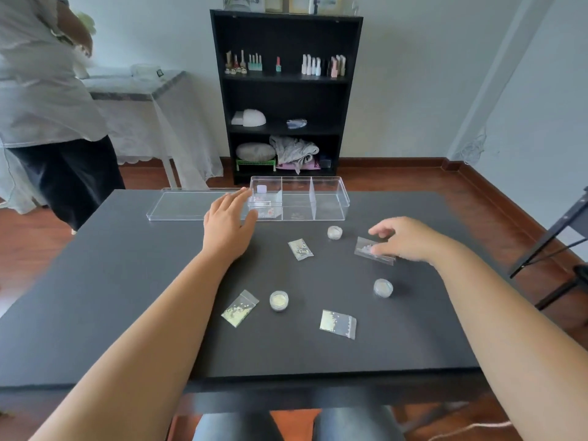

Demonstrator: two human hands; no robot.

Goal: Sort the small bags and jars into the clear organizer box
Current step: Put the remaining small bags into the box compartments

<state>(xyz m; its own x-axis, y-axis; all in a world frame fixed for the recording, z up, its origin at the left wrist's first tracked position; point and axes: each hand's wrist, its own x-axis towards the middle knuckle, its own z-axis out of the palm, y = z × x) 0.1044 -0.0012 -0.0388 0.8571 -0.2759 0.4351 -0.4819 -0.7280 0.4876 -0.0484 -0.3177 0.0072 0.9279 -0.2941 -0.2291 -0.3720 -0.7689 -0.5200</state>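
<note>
The clear organizer box stands at the far edge of the black table, with a small bag lying in its left compartment. My left hand rests flat and open just left of that compartment. My right hand pinches a clear bag of white beads at the table surface on the right. Three small bags lie loose: one in the middle, one front left, one front right. Three small round jars stand at the back, the right and the front.
The box's clear lid lies flat to the left of the box. A person in a white top stands at the far left by a covered side table. A black shelf stands behind the table, and a dark chair frame at the right.
</note>
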